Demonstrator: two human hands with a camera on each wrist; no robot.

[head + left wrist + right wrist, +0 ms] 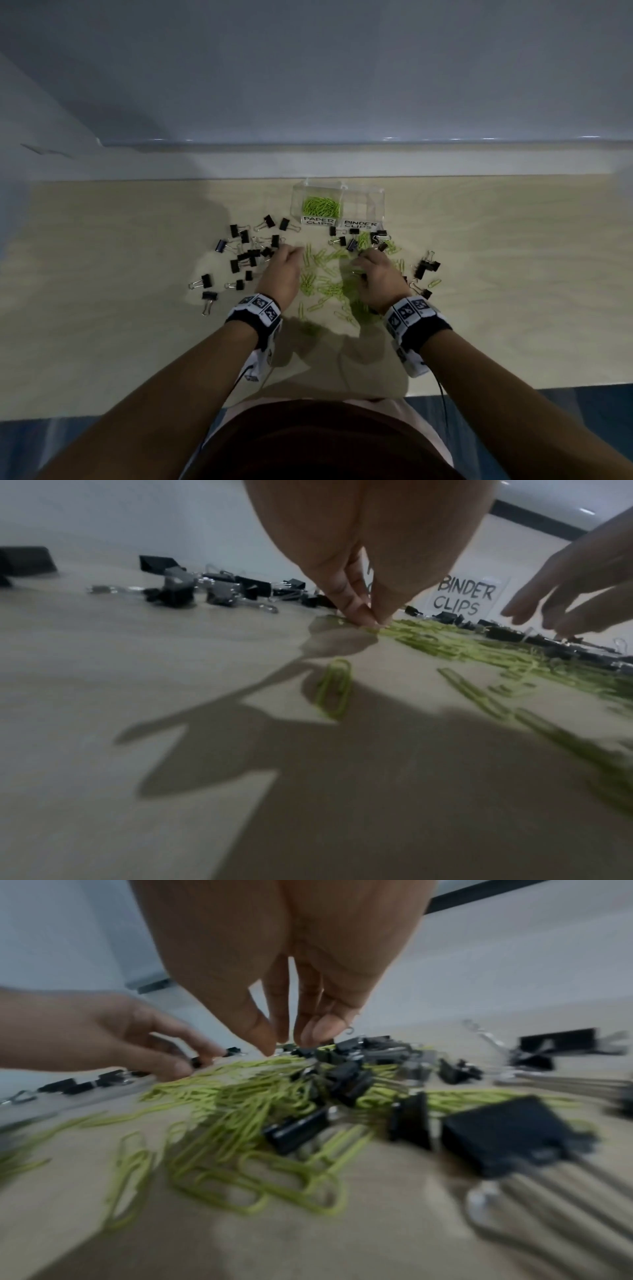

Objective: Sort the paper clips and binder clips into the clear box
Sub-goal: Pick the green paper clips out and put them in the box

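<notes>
The clear box (pixel 363 207) stands at the table's far middle. Its left half, labelled PAPER CLIPS, holds green paper clips (pixel 321 205); I see nothing in the right half, labelled BINDER CLIPS (pixel 463 596). Loose green paper clips (pixel 329 279) (pixel 240 1096) lie between my hands. My left hand (pixel 297 251) (pixel 373 622) pinches thumb and fingertip together on a green clip at the pile's left edge. The fingers of my right hand (pixel 359 262) (pixel 287 1043) are apart and point down over black binder clips (pixel 346 1053) mixed into the pile.
Black binder clips lie in a cluster left of my left hand (pixel 248 255) (pixel 222 591) and a smaller group at the right (pixel 426 267) (pixel 507 1131). The light wooden table (pixel 137 291) ends at a wall behind the box.
</notes>
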